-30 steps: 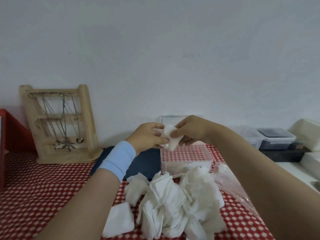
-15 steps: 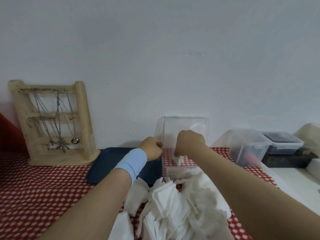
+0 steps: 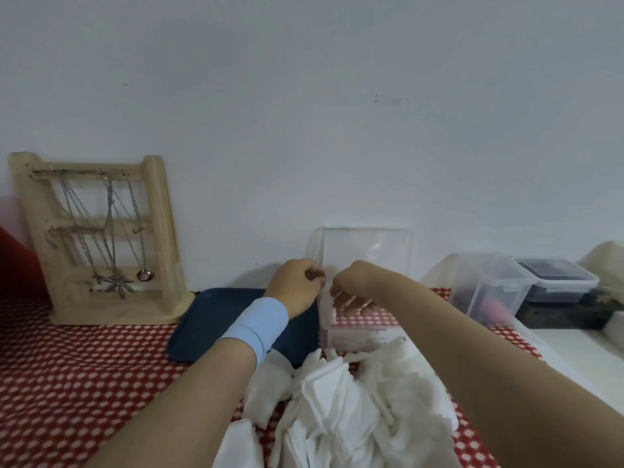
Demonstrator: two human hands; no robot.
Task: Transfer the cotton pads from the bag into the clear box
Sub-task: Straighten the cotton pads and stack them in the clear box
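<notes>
At 6 o'clock, closest to me, a loose heap of white cotton pads [image 3: 354,417] lies on the tabletop [image 3: 67,383], which is covered by a red cloth with white dots. A few of the pads lie at the heap's 7 o'clock side. Both my forearms reach over the heap toward 12 o'clock. The left one wears a pale blue wristband [image 3: 256,329] just behind the hand.

Just past the heap, at 12 o'clock, stands the clear box [image 3: 364,339]. Its lid [image 3: 368,248] is tipped up at the back, near the wall. My right grip [image 3: 351,282] is over the open top with the fingers pointing down into the box, and it pinches a single cotton pad [image 3: 327,307]. That pad hangs upright along the box's left wall. My left grip [image 3: 293,288] sits at the box's left edge, fingers curled, knuckles almost touching the right grip. Its fingertips are hidden, so I cannot tell whether it pinches the same pad, holds the box wall, or holds nothing.

At 11 o'clock a dark blue tray [image 3: 219,319] lies flat beside the box, partly under my left wrist. Farther off at 10 o'clock a wooden stand [image 3: 162,231] leans against the white wall [image 3: 304,113], with several necklaces [image 3: 111,231] hanging from its rails. At 2 o'clock a clear tub [image 3: 489,288] stands well apart from the box. A container [image 3: 557,278] with a dark lid sits just beyond the tub.
</notes>
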